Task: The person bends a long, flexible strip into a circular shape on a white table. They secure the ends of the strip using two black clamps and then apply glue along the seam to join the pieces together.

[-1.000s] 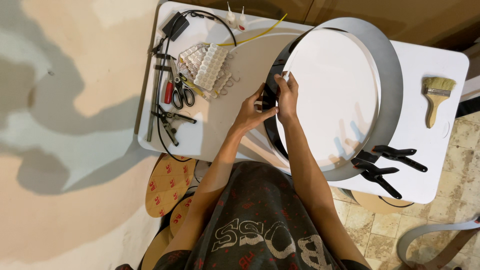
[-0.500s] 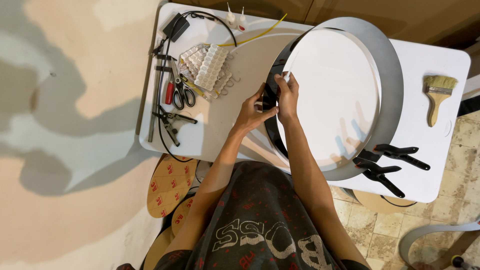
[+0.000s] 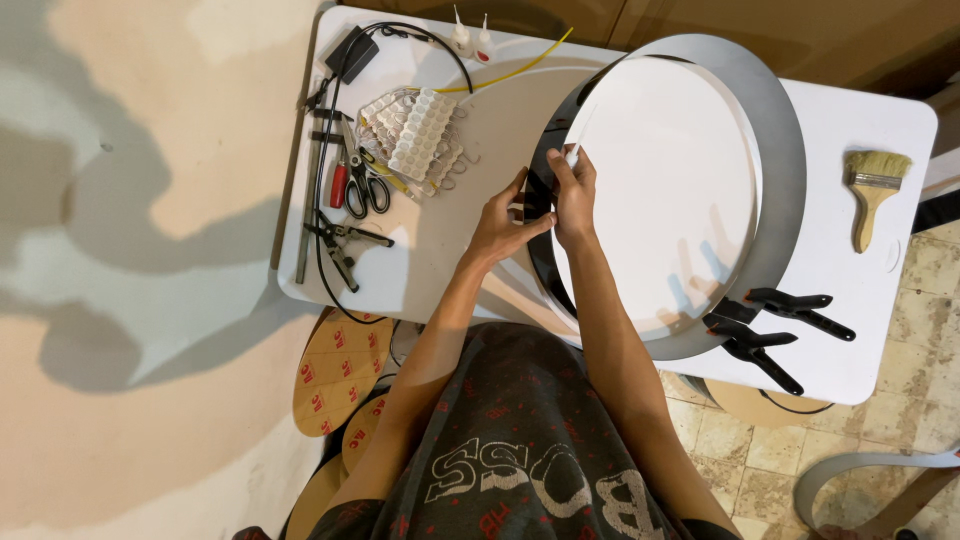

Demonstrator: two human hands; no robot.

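Note:
A large round white panel (image 3: pixel 670 190) lies on the white table (image 3: pixel 480 250), ringed by a grey metal band (image 3: pixel 780 150) whose inner face is black. Both my hands work at the ring's left edge. My left hand (image 3: pixel 503 222) pinches the black band (image 3: pixel 540 190) from outside. My right hand (image 3: pixel 577 195) rests on the panel's edge and holds a small white tube (image 3: pixel 572 155) with its tip at the seam between panel and band. Two black spring clamps (image 3: pixel 770 325) grip the ring at its near right.
At the table's left lie red-handled scissors (image 3: pixel 352 188), pliers (image 3: pixel 345 240), white LED module strips (image 3: pixel 415 130), a black adapter with its cable (image 3: pixel 355 48), two small glue bottles (image 3: pixel 470 35) and a yellow wire (image 3: pixel 520 68). A paintbrush (image 3: pixel 874 190) lies far right. Brown-backed discs (image 3: pixel 340 372) lean under the table.

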